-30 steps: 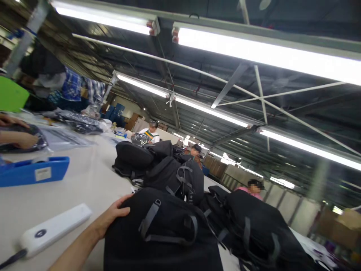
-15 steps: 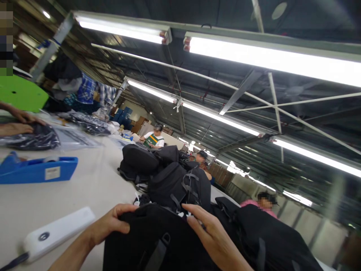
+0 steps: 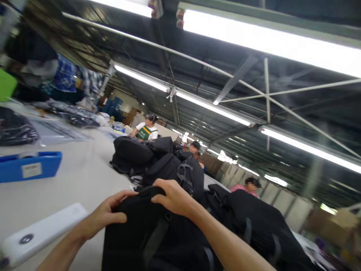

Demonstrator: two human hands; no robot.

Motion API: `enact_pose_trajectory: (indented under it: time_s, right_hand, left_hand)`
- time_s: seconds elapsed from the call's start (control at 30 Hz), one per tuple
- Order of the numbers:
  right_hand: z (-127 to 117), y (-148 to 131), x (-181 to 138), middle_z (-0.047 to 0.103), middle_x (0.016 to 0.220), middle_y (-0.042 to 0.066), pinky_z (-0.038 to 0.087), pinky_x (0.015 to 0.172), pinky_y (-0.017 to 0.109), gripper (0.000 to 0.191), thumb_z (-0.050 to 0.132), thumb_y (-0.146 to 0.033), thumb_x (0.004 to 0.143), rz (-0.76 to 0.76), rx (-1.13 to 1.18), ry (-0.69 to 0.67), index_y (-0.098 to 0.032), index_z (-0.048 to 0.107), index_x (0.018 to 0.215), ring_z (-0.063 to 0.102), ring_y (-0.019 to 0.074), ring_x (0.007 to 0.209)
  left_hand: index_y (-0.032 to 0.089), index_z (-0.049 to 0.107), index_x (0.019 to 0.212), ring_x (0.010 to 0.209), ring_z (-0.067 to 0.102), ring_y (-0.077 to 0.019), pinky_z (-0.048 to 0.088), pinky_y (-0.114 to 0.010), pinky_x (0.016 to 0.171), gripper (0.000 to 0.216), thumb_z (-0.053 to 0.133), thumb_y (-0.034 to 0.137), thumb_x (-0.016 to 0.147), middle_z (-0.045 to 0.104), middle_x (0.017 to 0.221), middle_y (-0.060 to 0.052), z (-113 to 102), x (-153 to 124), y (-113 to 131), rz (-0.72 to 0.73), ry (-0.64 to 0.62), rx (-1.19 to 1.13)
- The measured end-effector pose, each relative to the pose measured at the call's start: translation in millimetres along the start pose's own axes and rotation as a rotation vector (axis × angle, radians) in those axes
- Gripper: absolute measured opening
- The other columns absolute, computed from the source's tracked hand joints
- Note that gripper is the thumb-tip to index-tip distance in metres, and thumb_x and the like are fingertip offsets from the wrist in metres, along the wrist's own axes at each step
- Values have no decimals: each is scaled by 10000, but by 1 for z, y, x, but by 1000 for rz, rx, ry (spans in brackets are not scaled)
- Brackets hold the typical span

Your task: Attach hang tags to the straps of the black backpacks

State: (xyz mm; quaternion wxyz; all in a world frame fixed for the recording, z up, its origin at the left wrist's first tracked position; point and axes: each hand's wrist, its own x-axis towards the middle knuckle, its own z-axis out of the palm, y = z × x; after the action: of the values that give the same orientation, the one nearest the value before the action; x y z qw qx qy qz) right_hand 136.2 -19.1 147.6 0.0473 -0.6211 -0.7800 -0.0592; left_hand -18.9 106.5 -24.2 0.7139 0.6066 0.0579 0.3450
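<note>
A black bag (image 3: 126, 241) at six o'clock, gripped from above.
The left hand (image 3: 108, 212), half-curled, clasps its edge at ten; the right hand (image 3: 170, 195), thumb and fingers nearly together, pinches its top at twelve.

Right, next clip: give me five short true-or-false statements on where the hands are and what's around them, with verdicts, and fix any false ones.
1. The left hand and right hand both grip the near bag. True.
2. The dispenser is green. False: the dispenser is blue.
3. The white device lies to the left of the near bag. True.
4. The near bag is the only bag in view. False: other bags lie beyond it.
5. In the picture, the person in pink is to the right of the person in the green apron. True.
</note>
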Motion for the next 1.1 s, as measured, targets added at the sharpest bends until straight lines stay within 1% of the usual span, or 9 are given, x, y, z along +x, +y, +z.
enact_pose_trajectory:
  time_s: [0.1,0.17,0.3,0.43,0.57,0.7,0.8,0.93,1.1]
  right_hand:
    - [20,14,-18,668,868,24,452,752,259,190,598,-12,818,71,153,242,-161,648,925,635,183,843]
    - [32,24,-27,651,890,17,460,775,257,235,559,-9,808,28,260,300,-193,662,911,626,178,867]
    - [49,36,-40,624,960,28,488,793,245,288,524,-58,818,-104,325,320,-229,669,1000,629,169,889]
    - [30,25,-42,602,1019,25,487,845,249,316,548,-37,712,-174,324,223,-226,622,954,615,169,950]
    - [1,-13,-23,626,969,9,457,831,292,210,641,-48,730,-111,44,77,-225,623,842,598,191,945]
    - [7,-30,2,659,816,24,374,589,318,188,655,-29,776,-168,-476,-13,-215,652,801,607,214,734]
    - [21,-20,6,637,769,26,344,559,343,233,644,17,761,-270,-622,161,-211,600,770,579,226,675]
    - [34,7,-2,591,771,8,402,624,311,252,576,27,800,-247,-374,444,-219,530,779,561,201,710]
    - [55,24,-9,587,797,6,427,643,286,272,475,42,828,-270,-271,488,-227,503,801,563,188,744]
  left_hand:
    - [223,607,1183,1002,604,-246,468,-287,839,568,738,286,635,685,1069,-14,13,2,1,97,43,78]
    - [208,647,1101,971,589,-238,446,-283,832,497,710,288,615,676,1027,-13,19,5,-1,156,130,131]
    - [206,688,983,987,580,-246,420,-294,866,408,642,229,578,678,990,-20,26,5,-5,208,235,212]
    - [208,684,859,869,588,-207,409,-279,812,165,608,246,717,672,873,-23,31,1,-4,358,227,433]
    - [228,675,916,895,600,-203,426,-268,843,175,562,359,887,672,915,-31,31,-1,-7,490,158,521]
    - [263,685,1050,1077,599,-242,388,-293,1026,214,573,367,900,689,1082,-44,24,-2,-14,523,174,576]
    - [275,679,1091,1123,591,-248,392,-285,1039,237,602,325,872,685,1146,-40,21,-5,-14,506,217,569]
    - [277,668,1142,1111,592,-261,421,-303,1022,300,624,322,849,683,1161,-48,22,-10,-7,444,187,556]
    - [282,673,1153,1120,588,-274,428,-331,1019,302,596,288,861,678,1178,-65,22,-10,-4,406,111,615]
